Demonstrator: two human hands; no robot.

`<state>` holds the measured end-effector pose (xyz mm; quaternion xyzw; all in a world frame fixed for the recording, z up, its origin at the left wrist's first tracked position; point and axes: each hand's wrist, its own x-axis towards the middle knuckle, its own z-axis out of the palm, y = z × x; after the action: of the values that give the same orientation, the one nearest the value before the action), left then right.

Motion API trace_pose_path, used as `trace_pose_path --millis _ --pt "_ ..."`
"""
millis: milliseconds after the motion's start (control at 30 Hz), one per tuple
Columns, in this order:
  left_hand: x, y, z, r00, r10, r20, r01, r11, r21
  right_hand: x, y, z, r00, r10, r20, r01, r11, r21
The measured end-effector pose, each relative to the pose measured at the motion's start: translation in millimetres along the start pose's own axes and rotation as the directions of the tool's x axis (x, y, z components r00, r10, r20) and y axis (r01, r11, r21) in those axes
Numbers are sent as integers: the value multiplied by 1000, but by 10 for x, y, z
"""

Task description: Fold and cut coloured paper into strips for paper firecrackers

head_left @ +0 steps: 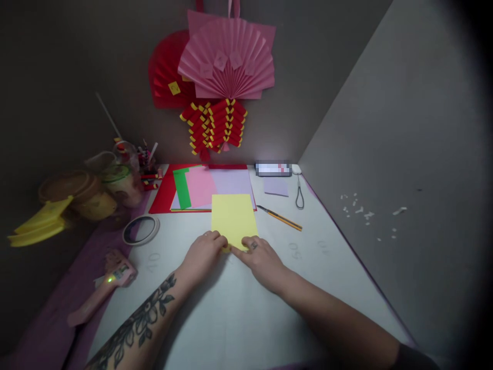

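Observation:
A yellow sheet of paper (233, 218) lies on the white table, its near edge between my hands. My left hand (206, 254) is closed at the sheet's near left corner, fingers curled onto the paper. At the near right corner, my right hand (264, 259) has its fingers bent on the paper, with one digit stretched along the near edge toward my left hand. That edge is partly hidden by my fingers. An orange craft knife (281, 218) rests just right of the sheet.
Coloured papers (231, 186) lie behind the sheet. A tape roll (140, 229) and pink glue gun (115, 280) are at left, near jars (119, 185). A phone (273, 168), lilac paper (276, 187) and looped strap (299, 197) are back right. Paper fans (231, 56) hang on the wall.

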<state>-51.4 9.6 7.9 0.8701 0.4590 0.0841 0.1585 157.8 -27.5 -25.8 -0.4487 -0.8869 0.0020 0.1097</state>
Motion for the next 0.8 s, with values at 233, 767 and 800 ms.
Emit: trace_pose_path --millis 233,767,800 --pt "-15 38 -41 976 207 73 -213 973 88 -52 -7 -54 1000 5 -3 -5 999 -46" --pt "-148 262 -460 900 -247 359 113 928 354 -94 130 -379 937 267 226 -256 964 -78" --pt "-142 261 -450 904 -251 345 126 930 347 -84 144 -366 943 275 187 -274 961 -33"
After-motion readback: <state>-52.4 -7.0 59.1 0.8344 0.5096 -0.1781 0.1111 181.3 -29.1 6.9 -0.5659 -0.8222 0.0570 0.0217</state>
